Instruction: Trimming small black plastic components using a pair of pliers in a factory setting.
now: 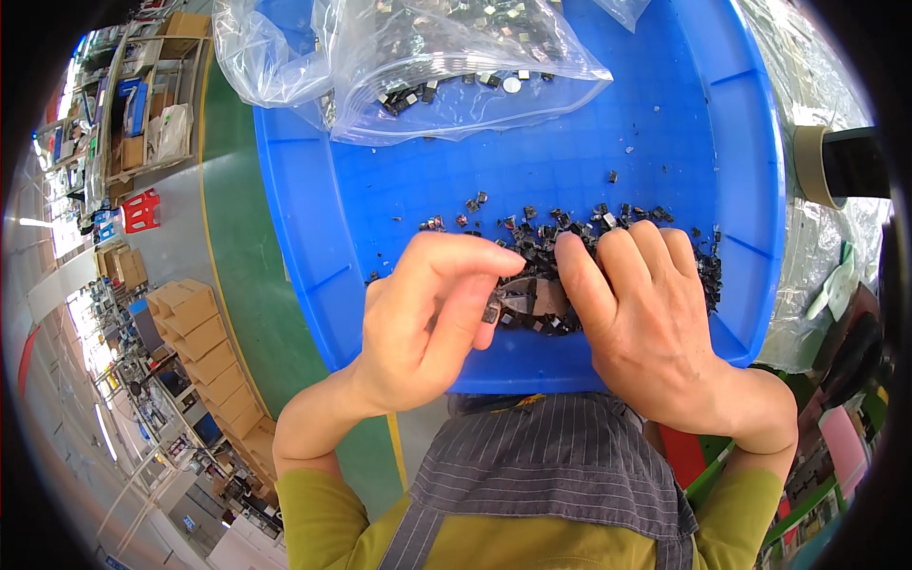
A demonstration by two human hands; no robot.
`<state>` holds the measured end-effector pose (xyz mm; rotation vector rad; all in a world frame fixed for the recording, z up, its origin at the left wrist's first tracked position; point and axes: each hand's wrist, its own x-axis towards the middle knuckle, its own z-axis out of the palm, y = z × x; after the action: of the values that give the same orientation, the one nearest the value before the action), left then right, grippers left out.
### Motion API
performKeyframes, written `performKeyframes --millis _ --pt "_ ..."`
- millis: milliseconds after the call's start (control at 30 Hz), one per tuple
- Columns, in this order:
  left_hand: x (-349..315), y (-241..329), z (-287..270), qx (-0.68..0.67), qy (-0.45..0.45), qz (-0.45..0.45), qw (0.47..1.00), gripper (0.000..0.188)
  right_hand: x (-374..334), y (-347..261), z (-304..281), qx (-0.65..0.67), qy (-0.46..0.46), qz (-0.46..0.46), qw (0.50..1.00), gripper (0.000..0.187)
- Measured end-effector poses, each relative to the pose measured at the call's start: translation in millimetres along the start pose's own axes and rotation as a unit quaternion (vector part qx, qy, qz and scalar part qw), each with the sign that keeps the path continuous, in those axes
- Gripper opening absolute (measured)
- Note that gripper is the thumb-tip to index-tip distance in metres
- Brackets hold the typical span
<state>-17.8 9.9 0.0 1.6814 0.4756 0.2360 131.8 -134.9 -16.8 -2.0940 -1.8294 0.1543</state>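
My left hand point(426, 318) is closed, with thumb and fingers pinched at a small dark block-like part point(491, 310). My right hand point(651, 323) bends its fingers down over a pile of small black parts point(540, 236); its fingertips are partly hidden, and what they grip cannot be made out. Between the hands shows a curved grey-and-brown piece point(548, 297), its kind unclear. The pile lies along the near side of a large blue plastic tray point(655, 142), and some parts have bright metallic faces.
A clear zip bag point(465, 104) holding many similar parts lies across the tray's far side. Crumpled clear plastic point(793, 85) and a cardboard tube point(813, 166) are at the right. Cartons point(195, 332), a red stool point(141, 211) and shelving stand left across the floor.
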Motion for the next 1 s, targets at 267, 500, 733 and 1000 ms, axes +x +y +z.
performKeyframes --millis 267,500,733,1000 --pt "11.5 12.3 -6.1 -0.198 -0.029 -0.249 0.948 0.016 1.9 -1.1 3.1 -0.030 0.016 0.009 0.999 0.029" --pt "12.2 9.5 -8.6 -0.281 -0.031 -0.289 0.915 0.015 2.2 -3.1 4.7 -0.034 0.013 0.009 0.999 0.027" --pt "11.1 9.2 1.5 -0.139 -0.009 -0.198 0.970 0.014 2.9 2.2 5.8 0.017 0.018 0.013 1.000 0.026" --pt "-0.8 -3.8 1.8 0.109 0.063 0.033 0.992 0.018 1.4 6.1 -6.0 0.103 -0.038 -0.012 0.994 0.026"
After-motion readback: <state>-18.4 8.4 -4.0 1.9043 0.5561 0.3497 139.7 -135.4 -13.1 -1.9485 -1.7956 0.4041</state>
